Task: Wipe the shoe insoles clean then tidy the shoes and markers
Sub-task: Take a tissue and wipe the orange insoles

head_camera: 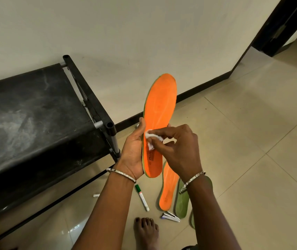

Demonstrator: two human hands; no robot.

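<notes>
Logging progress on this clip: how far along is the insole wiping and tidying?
Done: nothing clearly finished. In hand: left hand holds an orange insole while right hand presses a white wipe on it. Left: a second orange insole, a green insole and a marker lie on the floor; whether those are wiped is unclear. No shoes in view.

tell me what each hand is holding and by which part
Left hand grips the orange insole by the edge of its heel half; right hand pinches a white wipe.
</notes>
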